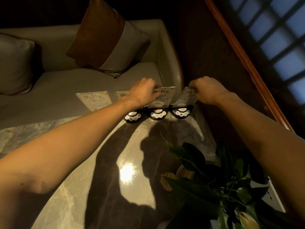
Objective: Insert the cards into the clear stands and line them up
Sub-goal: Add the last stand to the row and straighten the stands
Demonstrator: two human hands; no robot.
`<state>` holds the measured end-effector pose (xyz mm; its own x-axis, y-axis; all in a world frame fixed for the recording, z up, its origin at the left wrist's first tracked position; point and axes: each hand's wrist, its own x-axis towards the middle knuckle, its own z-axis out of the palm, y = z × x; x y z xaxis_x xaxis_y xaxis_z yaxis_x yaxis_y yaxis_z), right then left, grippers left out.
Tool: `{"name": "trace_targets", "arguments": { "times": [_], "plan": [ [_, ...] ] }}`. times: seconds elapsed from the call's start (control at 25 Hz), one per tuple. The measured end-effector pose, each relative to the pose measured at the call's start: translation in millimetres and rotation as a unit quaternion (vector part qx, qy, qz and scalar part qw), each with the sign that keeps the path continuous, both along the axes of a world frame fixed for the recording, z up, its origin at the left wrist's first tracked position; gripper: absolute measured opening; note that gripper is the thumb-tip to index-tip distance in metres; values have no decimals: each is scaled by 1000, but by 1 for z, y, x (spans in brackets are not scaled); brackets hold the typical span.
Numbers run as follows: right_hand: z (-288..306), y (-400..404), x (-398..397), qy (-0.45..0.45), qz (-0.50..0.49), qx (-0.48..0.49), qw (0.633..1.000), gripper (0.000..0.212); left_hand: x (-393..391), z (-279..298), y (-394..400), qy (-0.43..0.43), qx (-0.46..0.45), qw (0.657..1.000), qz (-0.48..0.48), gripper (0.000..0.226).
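Observation:
Several clear stands with printed cards stand in a row along the far edge of the marble table [82,162]. The leftmost stand [94,100] stands alone, untouched. My left hand [143,92] grips the top edge of a stand [163,96] in the middle, and covers part of the stand to its left [121,95]. My right hand [206,90] holds the top of the rightmost stand [185,98], which is tilted to the right. Three black round bases with white buttons [157,114] sit in front of the stands.
A grey sofa [66,90] with a brown and grey cushion [105,42] lies beyond the table. A leafy potted plant [214,182] stands at the near right of the table. A wooden frame [247,63] and a lattice window are at the right.

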<state>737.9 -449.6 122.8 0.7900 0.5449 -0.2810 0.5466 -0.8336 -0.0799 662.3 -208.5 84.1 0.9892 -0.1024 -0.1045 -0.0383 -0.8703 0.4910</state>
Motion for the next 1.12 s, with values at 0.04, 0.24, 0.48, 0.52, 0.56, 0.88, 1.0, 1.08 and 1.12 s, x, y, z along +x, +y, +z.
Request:
{"name": "trace_targets", "arguments": {
  "times": [0.04,0.24,0.48,0.52,0.56,0.88,1.0,1.08,1.12],
  "plan": [
    [-1,-2,0,0,-4,4,1000,28,0,1,-1,2,3,1000,-2,28],
    [-9,-1,-4,-1,-15,23,1000,35,0,7,1,10,15,1000,-21,30],
    [-10,0,2,2,-8,22,1000,39,-1,7,5,-1,13,999,-36,30],
    [-10,0,2,1,-8,23,1000,40,-1,6,5,0,8,999,-35,30],
    [-10,-1,1,1,-9,28,1000,41,-1,6,5,2,4,999,-34,30],
    [-9,1,3,8,-12,21,1000,43,0,2,5,-9,3,1000,-25,33],
    [-9,0,3,8,-21,23,999,42,-1,3,5,-2,8,1000,-30,33],
    [-9,0,2,12,-24,20,999,42,-2,2,5,-3,8,999,-32,33],
    [-9,0,1,12,-27,20,999,42,-2,2,5,-7,10,999,-32,33]
  ]
}}
